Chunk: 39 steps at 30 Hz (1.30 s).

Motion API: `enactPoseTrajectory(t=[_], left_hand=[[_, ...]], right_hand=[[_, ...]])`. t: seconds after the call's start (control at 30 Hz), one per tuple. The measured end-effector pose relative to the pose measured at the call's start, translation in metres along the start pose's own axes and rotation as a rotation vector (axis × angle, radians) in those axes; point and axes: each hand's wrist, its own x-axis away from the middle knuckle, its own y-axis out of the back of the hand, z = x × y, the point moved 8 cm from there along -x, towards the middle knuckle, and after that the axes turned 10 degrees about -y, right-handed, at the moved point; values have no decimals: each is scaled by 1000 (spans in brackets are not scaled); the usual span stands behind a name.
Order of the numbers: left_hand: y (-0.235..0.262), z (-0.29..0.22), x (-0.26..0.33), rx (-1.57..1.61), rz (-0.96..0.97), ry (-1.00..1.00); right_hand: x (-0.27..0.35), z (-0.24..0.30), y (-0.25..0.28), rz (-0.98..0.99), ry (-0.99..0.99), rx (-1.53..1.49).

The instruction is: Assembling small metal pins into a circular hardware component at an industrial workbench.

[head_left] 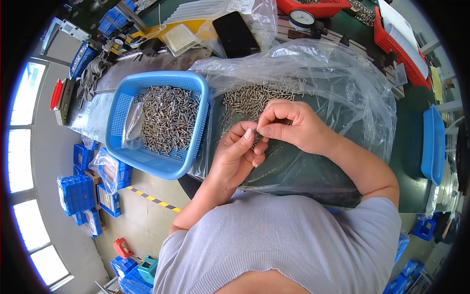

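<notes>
The left hand curls around small dark metal pieces, while the right hand has thumb and finger pinched against it, their grip hidden. A loose pinch could drop one into the heap of slim silvery metal pins just beyond the hands, or among the wrinkled clear plastic sheet's folds.

Two hands, one black phone, one large blue basket of metal pins

Small metal pins, loosely heaped
</notes>
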Motion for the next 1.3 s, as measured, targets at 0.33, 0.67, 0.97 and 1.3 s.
enactPoseTrajectory(t=[0.33,0.67,0.97,1.3], left_hand=[[-2,-1,0,-22,-20,13],[-5,4,1,-54,69,41],[1,-6,-1,43,0,-95],[2,-5,-2,118,32,-89]], right_hand=[[1,2,-2,-1,63,68],[9,23,-4,-113,422,380],[4,19,11,-159,285,341],[-1,7,3,-309,418,865]])
